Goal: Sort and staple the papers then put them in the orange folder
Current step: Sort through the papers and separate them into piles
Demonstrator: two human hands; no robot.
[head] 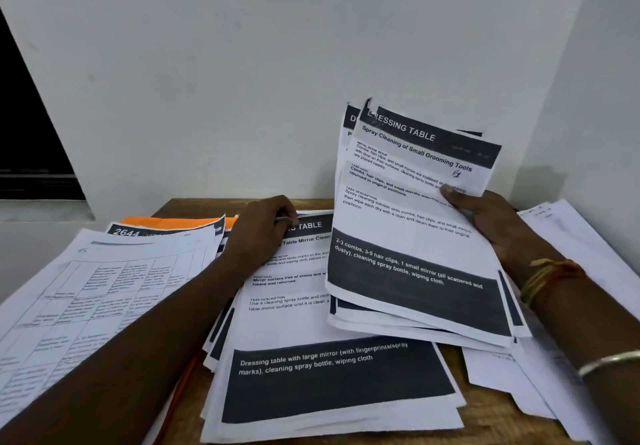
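Gripping a fanned sheaf (412, 223) upright in the right hand (498, 223), thumb across it; pinching the top sheet (304, 320) of the counter (485, 424) stack with curled fingers (288, 215) of the left hand (259, 233). Could spill that uneven fan and mix sets, or drag off papers (104, 289) burying the orange folder (173, 222), far left.

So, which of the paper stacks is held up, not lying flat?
The bundle titled Spray Cleaning of Small Grooming Tools, gripped by the right hand; the centre stack and side piles lie flat.
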